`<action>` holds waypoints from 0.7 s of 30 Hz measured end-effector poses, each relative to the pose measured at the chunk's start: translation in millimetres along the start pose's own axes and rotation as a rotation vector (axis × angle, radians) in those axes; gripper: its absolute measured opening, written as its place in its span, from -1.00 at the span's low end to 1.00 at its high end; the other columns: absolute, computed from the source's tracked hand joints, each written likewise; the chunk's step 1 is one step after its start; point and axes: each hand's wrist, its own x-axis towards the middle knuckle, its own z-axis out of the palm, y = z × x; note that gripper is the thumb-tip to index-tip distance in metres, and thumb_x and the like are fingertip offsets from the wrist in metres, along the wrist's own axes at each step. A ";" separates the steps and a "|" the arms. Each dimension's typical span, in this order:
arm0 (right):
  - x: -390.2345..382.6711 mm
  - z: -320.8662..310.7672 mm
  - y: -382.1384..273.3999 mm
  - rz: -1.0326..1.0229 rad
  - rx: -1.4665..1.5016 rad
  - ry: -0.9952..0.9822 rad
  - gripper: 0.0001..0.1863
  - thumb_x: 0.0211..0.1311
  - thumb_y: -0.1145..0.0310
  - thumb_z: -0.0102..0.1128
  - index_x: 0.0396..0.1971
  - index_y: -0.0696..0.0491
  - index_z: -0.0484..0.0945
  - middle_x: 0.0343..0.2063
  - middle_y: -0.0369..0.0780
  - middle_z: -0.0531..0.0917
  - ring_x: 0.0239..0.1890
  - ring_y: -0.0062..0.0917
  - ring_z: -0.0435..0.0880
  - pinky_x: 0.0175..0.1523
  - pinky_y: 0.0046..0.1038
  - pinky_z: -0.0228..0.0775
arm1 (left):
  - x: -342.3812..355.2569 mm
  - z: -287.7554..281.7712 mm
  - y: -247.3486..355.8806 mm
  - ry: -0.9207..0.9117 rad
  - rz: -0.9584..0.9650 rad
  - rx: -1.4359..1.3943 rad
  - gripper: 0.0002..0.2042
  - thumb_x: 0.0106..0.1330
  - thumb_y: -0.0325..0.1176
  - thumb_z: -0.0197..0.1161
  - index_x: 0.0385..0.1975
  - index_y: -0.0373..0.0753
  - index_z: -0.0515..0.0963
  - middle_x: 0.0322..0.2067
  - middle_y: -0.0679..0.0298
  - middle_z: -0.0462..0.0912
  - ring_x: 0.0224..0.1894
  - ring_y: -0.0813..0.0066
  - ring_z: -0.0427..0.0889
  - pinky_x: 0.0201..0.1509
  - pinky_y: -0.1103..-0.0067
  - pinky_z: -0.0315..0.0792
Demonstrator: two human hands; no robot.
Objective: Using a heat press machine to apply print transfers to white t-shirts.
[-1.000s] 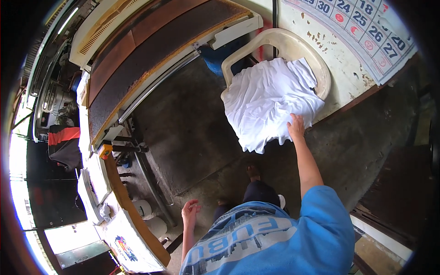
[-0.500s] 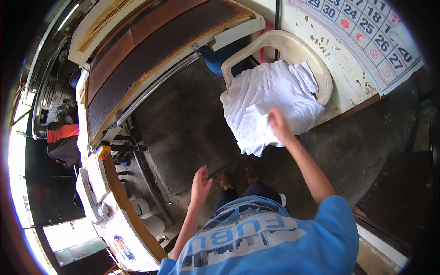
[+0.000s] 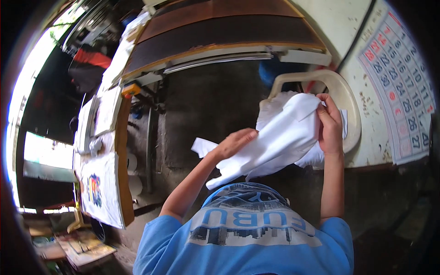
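In front of my body hangs a white shirt (image 3: 279, 133), partly unfolded, with one narrow end sticking out to the left. My right hand (image 3: 330, 121) is closed, pinching its upper right edge between thumb and fingers. Across the left part of the cloth lies my left hand (image 3: 237, 143), fingers stretched out and close together, its thumb hidden. Behind and below the lifted shirt, a pile of more white cloth (image 3: 311, 157) rests on a cream plastic chair (image 3: 352, 114). The lifted shirt hides much of that pile.
A long table with a dark top (image 3: 220, 34) runs across the far side. On the left, a wooden-edged table (image 3: 126, 183) holds white shirts, one with a colourful print (image 3: 98, 185). A calendar (image 3: 398, 87) hangs on the stained wall at right. A blue rounded object (image 3: 275, 71) stands by the chair.
My right hand has lifted the white shirt off the pile. My left hand, empty before, has come up and right onto the cloth. The view has turned to the left.
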 end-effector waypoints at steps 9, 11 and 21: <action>45.8 53.3 -6.4 0.001 -0.115 -0.219 -0.90 0.24 0.40 -0.08 -0.34 0.08 0.39 -0.47 -0.38 0.45 -0.42 -0.80 0.35 -0.30 -0.78 0.18 | -50.3 -12.7 -10.3 0.038 0.026 -0.302 -0.76 0.14 -0.32 0.23 -0.29 -0.34 0.58 -0.55 0.33 0.58 -0.49 0.70 0.48 -0.32 0.72 0.39; 54.9 65.7 8.5 -0.013 -0.099 -0.281 -0.91 0.24 0.41 -0.08 -0.34 0.09 0.39 -0.47 -0.38 0.45 -0.43 -0.80 0.34 -0.30 -0.78 0.18 | -66.2 -17.6 -3.6 0.044 -0.047 -0.187 -0.79 0.10 -0.34 0.25 -0.32 -0.31 0.60 -0.55 0.33 0.59 -0.50 0.68 0.48 -0.35 0.68 0.40; 36.0 120.3 62.8 -0.336 -0.586 -0.424 -0.86 0.21 0.43 -0.01 -0.30 0.17 0.31 -0.36 -0.21 0.50 -0.42 -0.65 0.42 -0.26 -0.61 0.30 | -85.5 1.6 -36.5 0.171 -0.232 -0.652 -0.76 0.09 -0.15 0.29 -0.60 -0.20 0.55 -0.70 0.50 0.41 -0.62 0.74 0.29 -0.56 0.75 0.18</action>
